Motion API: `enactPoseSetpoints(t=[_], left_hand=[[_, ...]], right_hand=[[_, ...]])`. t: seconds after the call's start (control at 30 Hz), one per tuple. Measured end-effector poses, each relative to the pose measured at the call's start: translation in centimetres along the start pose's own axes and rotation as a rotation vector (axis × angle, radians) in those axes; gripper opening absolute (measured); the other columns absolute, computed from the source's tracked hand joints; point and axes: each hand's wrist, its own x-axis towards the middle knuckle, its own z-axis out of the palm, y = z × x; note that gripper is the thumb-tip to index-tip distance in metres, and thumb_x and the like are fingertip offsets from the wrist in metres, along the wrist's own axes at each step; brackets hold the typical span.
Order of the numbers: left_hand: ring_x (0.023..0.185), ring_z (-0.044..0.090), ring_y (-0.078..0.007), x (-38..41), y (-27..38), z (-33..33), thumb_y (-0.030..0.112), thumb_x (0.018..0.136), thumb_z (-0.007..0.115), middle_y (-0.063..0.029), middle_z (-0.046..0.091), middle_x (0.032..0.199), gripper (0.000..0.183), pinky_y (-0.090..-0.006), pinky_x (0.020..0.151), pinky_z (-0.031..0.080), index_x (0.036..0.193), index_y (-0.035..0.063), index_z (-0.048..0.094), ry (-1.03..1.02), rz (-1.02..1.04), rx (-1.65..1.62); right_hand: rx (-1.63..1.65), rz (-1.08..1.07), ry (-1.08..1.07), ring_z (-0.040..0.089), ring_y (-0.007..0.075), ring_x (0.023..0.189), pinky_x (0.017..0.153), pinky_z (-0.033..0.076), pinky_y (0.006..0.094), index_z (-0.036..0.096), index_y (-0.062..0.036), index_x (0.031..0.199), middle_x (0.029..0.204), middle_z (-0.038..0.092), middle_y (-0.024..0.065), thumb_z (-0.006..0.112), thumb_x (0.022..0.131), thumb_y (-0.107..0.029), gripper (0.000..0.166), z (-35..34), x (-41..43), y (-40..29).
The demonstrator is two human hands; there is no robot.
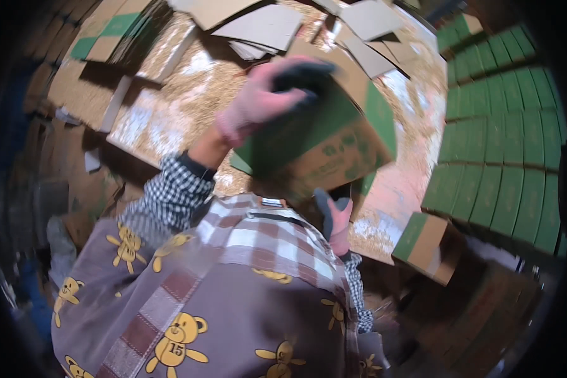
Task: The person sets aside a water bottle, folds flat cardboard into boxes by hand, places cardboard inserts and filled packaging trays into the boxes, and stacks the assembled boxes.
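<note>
My left hand (271, 92), in a pink glove with a dark coated palm, is blurred over the far part of a green and brown cardboard carton (340, 151). Its thumb and fingers are apart, with nothing seen between them. The carton is tilted in front of my chest, and its brown side bears green print. At the carton's near lower edge is my right hand (338, 219), gloved alike, with thumb and fingers pointing up. Whether it grips the carton is hidden. Another green and brown cardboard piece (380, 115) lies just behind the carton.
Wood-like shavings (193, 104) cover much of the work surface (382, 189). Flattened cartons (132, 33) are stacked at far left; loose grey-white cardboard sheets (264, 28) lie at the back. Rows of green cartons (496, 141) stand at right, near a single carton (427, 245).
</note>
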Motion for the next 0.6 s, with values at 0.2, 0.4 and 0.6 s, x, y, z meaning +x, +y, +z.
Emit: enactPoseSetpoints(t=[0.2, 0.4, 0.6], left_hand=[[0.080, 0.064, -0.0302, -5.4, -6.3, 10.8, 0.017, 0.074, 0.063, -0.0103, 0.067, 0.089, 0.027, -0.0382, 0.074, 0.052, 0.100, 0.0116, 0.068, -0.779, 0.005, 0.559], [0.094, 0.063, -0.0274, -3.8, -8.8, -5.2, 0.017, 0.083, 0.061, -0.0132, 0.063, 0.114, 0.039, -0.0385, 0.083, 0.052, 0.122, 0.0122, 0.058, -0.042, 0.028, 0.420], [0.114, 0.056, -0.0356, -10.4, -18.1, -30.1, 0.036, 0.080, 0.066, -0.0208, 0.029, 0.149, 0.086, -0.0397, 0.091, 0.050, 0.148, 0.0055, 0.023, 0.586, -1.233, 1.206]], right_hand=[[-0.037, -0.635, 0.386, 0.042, 0.0284, 0.131, 0.108, 0.034, 0.0409, 0.031, -0.0064, 0.148, 0.149, 0.035, 0.0186, 0.046, 0.094, -0.010, 0.056, -3.1, 5.4, 2.3], [-0.108, 0.113, 0.266, 0.044, 0.0291, 0.130, 0.111, 0.029, 0.0371, 0.042, 0.0001, 0.139, 0.141, 0.046, 0.0182, 0.051, 0.075, 0.009, 0.065, 0.1, 4.6, 2.2], [-0.139, 0.169, 0.265, 0.045, 0.0310, 0.128, 0.111, 0.030, 0.0380, 0.048, -0.0002, 0.134, 0.135, 0.050, 0.0173, 0.043, 0.069, 0.013, 0.067, 0.8, 5.3, 1.2]])
